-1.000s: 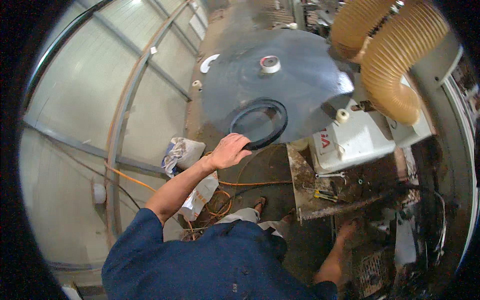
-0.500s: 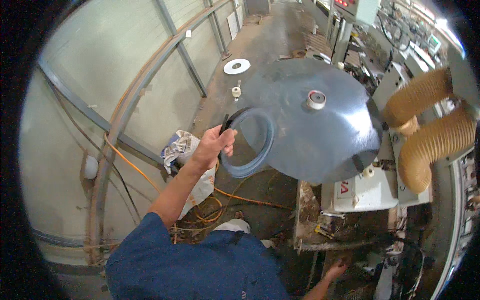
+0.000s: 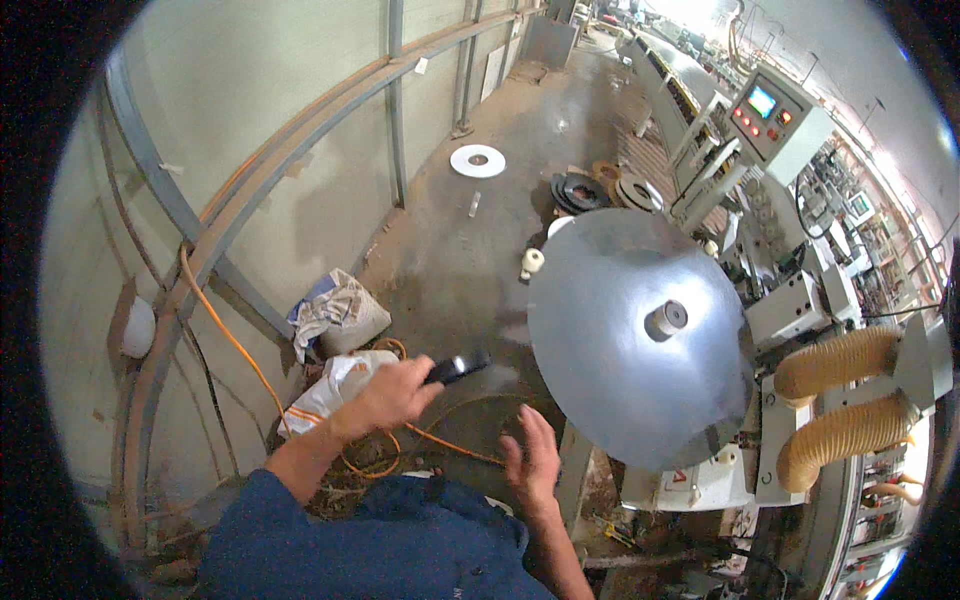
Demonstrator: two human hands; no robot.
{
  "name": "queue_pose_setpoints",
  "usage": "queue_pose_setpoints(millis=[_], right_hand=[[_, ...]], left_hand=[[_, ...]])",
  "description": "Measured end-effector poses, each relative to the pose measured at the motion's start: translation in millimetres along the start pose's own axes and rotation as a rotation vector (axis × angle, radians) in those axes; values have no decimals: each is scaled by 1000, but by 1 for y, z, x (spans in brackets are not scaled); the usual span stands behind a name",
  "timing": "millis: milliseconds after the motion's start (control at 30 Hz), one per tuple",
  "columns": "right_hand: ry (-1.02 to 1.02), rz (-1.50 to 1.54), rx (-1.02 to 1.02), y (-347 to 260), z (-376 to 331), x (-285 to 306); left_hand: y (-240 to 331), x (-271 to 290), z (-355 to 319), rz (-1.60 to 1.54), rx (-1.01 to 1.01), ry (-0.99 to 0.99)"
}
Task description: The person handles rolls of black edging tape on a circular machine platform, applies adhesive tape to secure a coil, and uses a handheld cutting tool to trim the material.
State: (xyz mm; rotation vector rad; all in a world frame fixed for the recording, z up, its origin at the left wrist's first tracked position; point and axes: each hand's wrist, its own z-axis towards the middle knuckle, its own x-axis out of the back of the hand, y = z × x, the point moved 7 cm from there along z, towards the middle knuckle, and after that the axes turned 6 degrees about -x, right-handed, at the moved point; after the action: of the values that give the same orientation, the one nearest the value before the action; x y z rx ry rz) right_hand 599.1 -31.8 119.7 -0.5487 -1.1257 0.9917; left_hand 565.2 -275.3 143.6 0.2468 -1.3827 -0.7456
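Observation:
My left hand [image 3: 395,392] is closed on a thin, glossy black roll of edge banding [image 3: 460,366], seen nearly edge-on to the left of the machine. Its fingers wrap the near end of the roll, hiding that part. My right hand [image 3: 535,460] is raised a little nearer and to the right, holding nothing, with fingers apart. Beyond it, a large grey metal disc [image 3: 610,370] lies flat at the machine's end, a round hub [image 3: 668,318] standing at its centre. A cream roller [image 3: 532,262] sits by the disc's left edge.
Left of me, stuffed sacks [image 3: 350,312] rest by the wall, with an orange hose [image 3: 240,345] looping to the floor. Black rolls [image 3: 578,194] and a white roll [image 3: 466,160] lie farther off. On the right are tan ducts [image 3: 840,362] and a control panel [image 3: 785,118].
My left hand has come down and left, turning the roll from an open ring to nearly edge-on. My right hand has risen from the lower right toward the middle. The view has shifted.

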Motion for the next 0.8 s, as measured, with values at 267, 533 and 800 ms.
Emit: queue_pose_setpoints(millis=[267, 533, 800], right_hand=[[-659, -200, 530, -47, 75, -143], [-792, -87, 521, -19, 151, -210], [-988, -145, 343, 29, 323, -277]], left_hand=[[-70, -27, -22, 10, 27, -308], [-143, -1, 29, -188, 149, -303], [-226, 45, 148, -278, 121, 1]])
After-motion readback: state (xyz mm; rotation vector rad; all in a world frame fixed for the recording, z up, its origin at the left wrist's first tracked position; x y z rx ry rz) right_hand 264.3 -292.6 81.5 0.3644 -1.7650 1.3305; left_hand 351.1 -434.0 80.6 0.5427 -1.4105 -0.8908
